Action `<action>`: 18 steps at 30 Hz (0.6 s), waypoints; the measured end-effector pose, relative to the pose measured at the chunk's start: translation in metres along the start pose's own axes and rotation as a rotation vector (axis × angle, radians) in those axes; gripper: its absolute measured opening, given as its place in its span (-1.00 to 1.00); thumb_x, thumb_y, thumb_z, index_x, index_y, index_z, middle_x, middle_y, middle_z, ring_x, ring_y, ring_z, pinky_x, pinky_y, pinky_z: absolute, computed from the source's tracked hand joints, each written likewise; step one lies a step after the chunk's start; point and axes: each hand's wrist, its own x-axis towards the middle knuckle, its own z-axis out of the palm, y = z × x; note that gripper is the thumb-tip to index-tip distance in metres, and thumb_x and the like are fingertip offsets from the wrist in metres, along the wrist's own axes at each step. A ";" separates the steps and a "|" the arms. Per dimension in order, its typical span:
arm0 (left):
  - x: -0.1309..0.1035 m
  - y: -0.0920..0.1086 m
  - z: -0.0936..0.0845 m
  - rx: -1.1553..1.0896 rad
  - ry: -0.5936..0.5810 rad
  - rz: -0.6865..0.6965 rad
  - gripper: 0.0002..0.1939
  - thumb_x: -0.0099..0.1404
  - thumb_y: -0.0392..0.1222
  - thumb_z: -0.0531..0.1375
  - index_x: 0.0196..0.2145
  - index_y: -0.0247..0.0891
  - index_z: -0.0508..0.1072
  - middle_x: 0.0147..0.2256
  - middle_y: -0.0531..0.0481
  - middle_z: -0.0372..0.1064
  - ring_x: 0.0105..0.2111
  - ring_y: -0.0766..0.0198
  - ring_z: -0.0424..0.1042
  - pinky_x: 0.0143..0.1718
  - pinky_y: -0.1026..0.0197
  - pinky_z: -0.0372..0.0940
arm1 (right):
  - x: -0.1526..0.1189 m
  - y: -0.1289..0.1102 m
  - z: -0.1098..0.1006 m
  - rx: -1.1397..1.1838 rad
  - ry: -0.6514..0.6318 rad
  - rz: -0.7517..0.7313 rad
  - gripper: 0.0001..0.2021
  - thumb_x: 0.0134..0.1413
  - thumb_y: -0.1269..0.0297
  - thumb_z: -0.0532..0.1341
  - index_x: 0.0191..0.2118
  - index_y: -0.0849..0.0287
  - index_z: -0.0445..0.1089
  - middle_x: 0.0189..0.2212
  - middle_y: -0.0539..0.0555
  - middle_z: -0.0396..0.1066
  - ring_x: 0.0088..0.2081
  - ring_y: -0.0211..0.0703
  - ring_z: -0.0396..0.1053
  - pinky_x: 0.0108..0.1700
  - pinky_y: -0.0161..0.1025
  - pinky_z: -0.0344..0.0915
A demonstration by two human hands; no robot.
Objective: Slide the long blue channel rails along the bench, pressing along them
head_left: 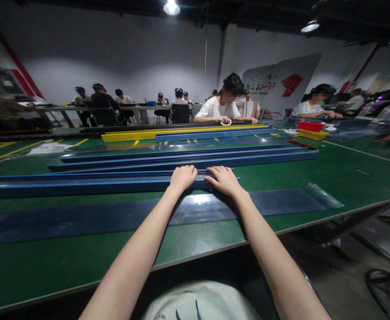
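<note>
A long blue channel strip [81, 184] lies across the green table [348, 178], its right end near my hands. My left hand [183, 177] rests over the strip with its fingers curled over the far edge. Close to the strip's right end, my right hand [224, 179] lies on it, thumb apart from the other fingers. What is under the fingertips of my left hand is hidden. Nearer to me, a flat clear plastic sheet [98, 216] stretches under my wrists, bright with reflected light.
More blue strips [264, 155] lie beyond. Farther off are a yellow strip [124, 136], a red tray [310, 126] and a yellow tray [312, 134]. A person in white [215, 109] works across the table. The table's front edge [198, 255] runs below my forearms.
</note>
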 end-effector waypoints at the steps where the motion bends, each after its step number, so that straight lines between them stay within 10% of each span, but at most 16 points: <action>1: 0.000 0.000 0.000 -0.002 -0.004 -0.003 -0.62 0.33 -0.16 -0.20 -0.23 -0.26 0.38 -0.21 -0.11 0.41 -0.18 0.18 0.38 -0.18 0.19 0.18 | 0.000 0.000 0.000 -0.001 0.000 0.000 -0.49 0.13 -0.05 -0.11 0.05 0.15 0.22 -0.01 0.14 0.30 -0.02 -0.07 0.19 -0.06 -0.17 0.03; 18: 0.000 0.000 0.000 0.010 0.023 0.020 -0.64 0.32 -0.17 -0.19 -0.26 -0.28 0.37 -0.23 -0.12 0.42 -0.22 0.15 0.39 -0.22 0.17 0.19 | 0.000 0.000 0.000 0.001 0.016 -0.004 -0.50 0.13 -0.04 -0.11 0.05 0.15 0.23 -0.01 0.13 0.30 -0.02 -0.07 0.20 -0.06 -0.17 0.03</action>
